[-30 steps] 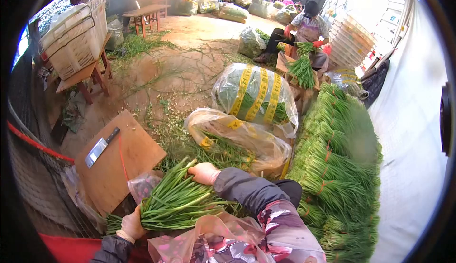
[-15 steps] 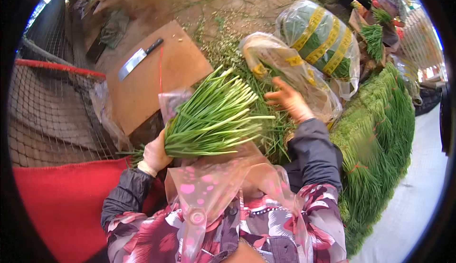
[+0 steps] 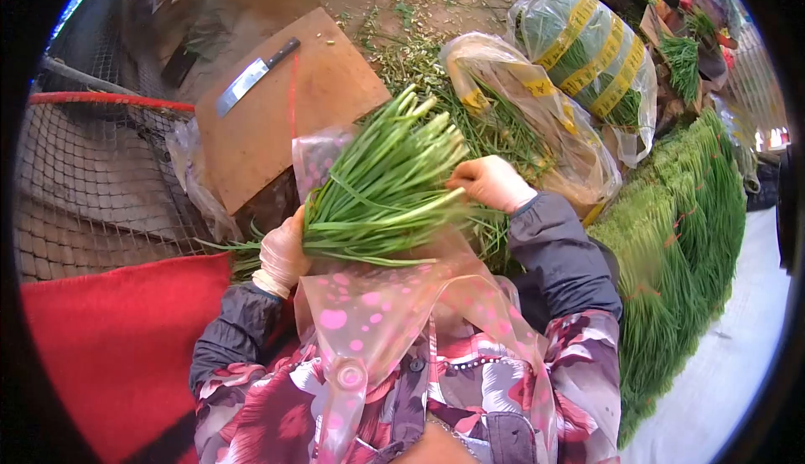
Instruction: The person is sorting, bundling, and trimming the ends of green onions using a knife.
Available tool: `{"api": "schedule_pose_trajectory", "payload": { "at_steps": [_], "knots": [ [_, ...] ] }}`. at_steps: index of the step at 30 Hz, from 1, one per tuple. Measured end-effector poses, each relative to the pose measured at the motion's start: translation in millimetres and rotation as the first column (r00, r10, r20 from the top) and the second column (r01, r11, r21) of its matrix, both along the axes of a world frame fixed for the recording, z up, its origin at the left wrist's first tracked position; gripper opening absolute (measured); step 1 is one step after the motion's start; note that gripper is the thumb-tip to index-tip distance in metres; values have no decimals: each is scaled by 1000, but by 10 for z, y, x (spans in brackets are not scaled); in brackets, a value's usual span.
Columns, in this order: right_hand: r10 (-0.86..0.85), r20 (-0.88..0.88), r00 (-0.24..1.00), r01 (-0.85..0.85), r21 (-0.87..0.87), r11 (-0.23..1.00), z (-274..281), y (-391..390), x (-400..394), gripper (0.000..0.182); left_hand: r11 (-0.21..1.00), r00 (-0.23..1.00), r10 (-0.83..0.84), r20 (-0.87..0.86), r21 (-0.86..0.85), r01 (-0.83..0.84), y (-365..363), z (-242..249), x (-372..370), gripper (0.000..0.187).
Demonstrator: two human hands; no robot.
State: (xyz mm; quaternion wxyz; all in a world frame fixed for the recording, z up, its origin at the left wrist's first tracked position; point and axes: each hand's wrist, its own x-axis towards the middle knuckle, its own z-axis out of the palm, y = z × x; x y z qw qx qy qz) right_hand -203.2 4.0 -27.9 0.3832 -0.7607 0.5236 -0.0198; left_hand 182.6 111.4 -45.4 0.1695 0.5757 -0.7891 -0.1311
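Observation:
My left hand (image 3: pixel 285 252), in a pale glove, is closed round the leafy end of a bunch of garlic chives (image 3: pixel 381 191). The stalks fan out to the upper right, their pale cut ends spread apart. My right hand (image 3: pixel 495 184), gloved too, pinches at the ends on the bunch's right side, where a few stalks stick out and look blurred. A see-through apron with pink dots (image 3: pixel 356 313) lies under the bunch across my lap.
A knife (image 3: pixel 256 77) lies on a brown board (image 3: pixel 293 116) ahead. Taped plastic bags of greens (image 3: pixel 587 62) stand at the upper right. Stacked chive bundles (image 3: pixel 671 279) line my right side. Netting (image 3: pixel 109 179) and red cloth (image 3: pixel 126 347) are on my left.
My right hand has moved in from the right of the bunch, with fingers spread before, and now pinches the stalk ends. My left hand keeps its hold.

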Motion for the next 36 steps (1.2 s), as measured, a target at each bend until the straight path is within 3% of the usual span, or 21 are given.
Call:
{"api": "schedule_pose_trajectory", "payload": {
  "at_steps": [2,3,5,6,8,11,14,16,17,18,19,22,24,26,28,30,31,32,34,35,36],
  "knots": [
    [-538,82,839,544,-113,832,-85,-306,-239,19,999,998,-5,66,38,3,-5,47,5,65],
    [-538,82,839,544,-113,832,-78,-357,-250,19,999,996,-14,91,37,11,-3,49,20,65],
    [-195,374,907,379,-520,765,140,-468,-137,30,999,993,-18,114,40,13,-11,52,17,66],
    [-9,288,957,218,-704,676,197,-562,-11,31,999,990,-42,135,22,39,-28,61,19,66],
    [130,50,990,-96,-430,898,189,-626,428,31,998,987,-65,150,10,64,-67,69,27,67],
    [-33,228,973,52,-76,996,19,-582,562,20,995,977,-96,188,-2,98,-71,97,47,68],
    [-227,286,931,245,-28,969,-154,-495,350,19,995,971,-100,219,-7,104,-75,172,36,66],
    [-377,158,913,387,-32,922,-385,-501,-45,18,987,967,-139,215,-52,153,-105,182,68,63],
    [-330,-239,913,311,-116,943,-537,-523,-684,21,987,968,-139,209,-52,153,-113,196,81,63],
    [-256,-604,754,197,-163,967,-698,-581,-1276,23,985,965,-147,216,-54,162,-103,200,91,63],
    [-332,-641,692,236,-233,943,-916,-592,-1417,28,982,958,-165,236,-52,182,-113,229,108,63],
    [-284,-713,641,234,-171,957,-110,-442,-1112,37,973,945,-201,258,-58,222,-152,242,113,63],
    [-175,-121,977,155,-162,975,16,-590,-701,56,966,941,-226,251,-66,250,-179,283,72,63],
    [-137,97,986,132,47,990,-36,-581,-417,62,960,937,-242,253,-79,270,-249,370,49,63],
    [83,-61,995,-68,213,975,187,-427,186,50,927,896,-312,315,-105,360,-288,508,-4,60],
    [-113,340,934,-30,386,922,-520,-223,340,35,926,888,-300,349,-118,359,-277,602,27,59],
    [-177,373,911,7,415,910,-393,-177,395,26,913,873,-321,368,-126,389,-306,635,22,59],
    [-128,312,941,40,273,961,-389,-154,261,25,904,858,-331,392,-130,408,-308,679,25,58],
    [-315,-11,949,312,176,934,-596,-235,-277,21,895,847,-350,401,-124,428,-337,744,53,57],
    [-107,-461,881,49,-135,990,-462,-215,-537,20,889,835,-359,416,-120,442,-335,767,64,56],
    [-145,-620,771,204,26,979,-545,-245,-1077,31,881,823,-366,435,-124,457,-341,799,84,56]
  ]
}}
